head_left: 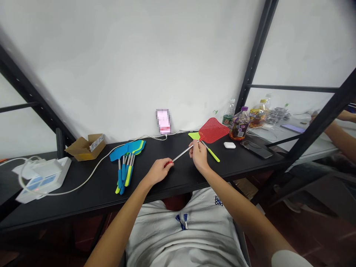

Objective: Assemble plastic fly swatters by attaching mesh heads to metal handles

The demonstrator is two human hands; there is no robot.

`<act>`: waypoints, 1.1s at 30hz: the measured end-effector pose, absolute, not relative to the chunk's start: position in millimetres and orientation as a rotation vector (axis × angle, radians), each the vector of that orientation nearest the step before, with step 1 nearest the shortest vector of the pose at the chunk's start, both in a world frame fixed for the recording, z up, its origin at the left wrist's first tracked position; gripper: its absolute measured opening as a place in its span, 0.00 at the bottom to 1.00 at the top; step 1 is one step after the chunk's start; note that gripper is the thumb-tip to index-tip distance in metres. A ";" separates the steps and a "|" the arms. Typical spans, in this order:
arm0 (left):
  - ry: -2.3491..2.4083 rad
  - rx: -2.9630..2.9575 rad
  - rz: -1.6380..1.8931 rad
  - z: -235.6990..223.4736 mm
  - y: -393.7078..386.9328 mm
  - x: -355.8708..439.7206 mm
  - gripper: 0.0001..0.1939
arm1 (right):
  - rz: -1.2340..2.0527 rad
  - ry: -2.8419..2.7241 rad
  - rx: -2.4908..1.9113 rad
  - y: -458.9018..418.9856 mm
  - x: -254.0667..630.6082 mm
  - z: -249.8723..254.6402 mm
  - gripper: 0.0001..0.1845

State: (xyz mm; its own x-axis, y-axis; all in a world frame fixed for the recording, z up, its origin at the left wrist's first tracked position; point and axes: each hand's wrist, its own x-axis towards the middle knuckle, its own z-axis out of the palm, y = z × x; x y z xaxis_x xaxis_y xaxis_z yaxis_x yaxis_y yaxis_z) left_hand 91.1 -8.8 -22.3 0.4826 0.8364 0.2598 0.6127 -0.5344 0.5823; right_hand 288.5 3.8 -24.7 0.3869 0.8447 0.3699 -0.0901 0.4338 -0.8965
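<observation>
A red fly swatter [211, 129] with a metal telescopic shaft lies over the black table [91, 189]. My left hand [158, 171] grips its red handle end. My right hand [198, 152] pinches the shaft close to the red mesh head. Under the red head lies a yellow-green swatter [213, 154], its handle pointing toward the table's front edge. A bunch of several blue and yellow-green swatters [126, 163] rests to the left of my left hand.
A white earbud case [229, 145] and a dark phone [256, 149] lie right of the swatters, with drink bottles [239, 126] behind. An open cardboard box [86, 147], a white device [41, 178] with cables and a charging phone [162, 121] stand at the left and back. Another person's arm [338, 138] is at the far right.
</observation>
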 end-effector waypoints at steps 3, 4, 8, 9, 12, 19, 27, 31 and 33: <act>1.186 2.326 0.736 -21.9 -9.6 90.2 0.15 | 0.716 -1.007 -0.937 5.2 288.4 -26.4 0.21; 1.180 2.324 0.736 -21.7 -10.0 89.7 0.15 | 0.718 -1.013 -0.937 5.9 288.5 -27.3 0.20; 1.184 2.315 0.729 -21.0 -11.1 87.2 0.15 | 0.787 -1.038 -0.946 8.7 290.5 -29.3 0.19; 1.188 2.313 0.729 -20.9 -11.1 86.7 0.14 | 0.825 -1.044 -0.955 9.3 291.3 -29.3 0.19; 1.194 2.303 0.742 -21.1 -10.2 85.4 0.14 | 0.944 -1.062 -0.984 10.5 292.6 -28.7 0.20; 1.139 2.184 0.818 -23.0 -6.2 84.2 0.13 | 1.225 -1.364 -0.940 6.4 279.2 -32.9 0.21; 1.003 2.012 0.840 -28.2 -0.1 85.9 0.14 | 1.322 -1.462 -0.902 -0.9 276.2 -28.7 0.20; 0.952 1.897 0.854 -24.8 -4.8 88.0 0.14 | 1.295 -1.472 -0.872 -6.6 273.2 -24.9 0.20; 0.917 1.814 0.898 -21.9 -10.6 92.0 0.13 | 1.249 -1.516 -0.843 -9.8 270.3 -24.2 0.18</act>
State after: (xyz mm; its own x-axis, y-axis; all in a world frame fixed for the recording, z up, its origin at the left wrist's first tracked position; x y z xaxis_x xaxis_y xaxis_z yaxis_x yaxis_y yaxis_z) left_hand 92.0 -10.6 -21.9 0.4640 0.8625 0.2020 0.2198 -0.3330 0.9170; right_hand 270.3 -9.8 -24.2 -0.2978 0.9228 0.2445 -0.0633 0.2364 -0.9696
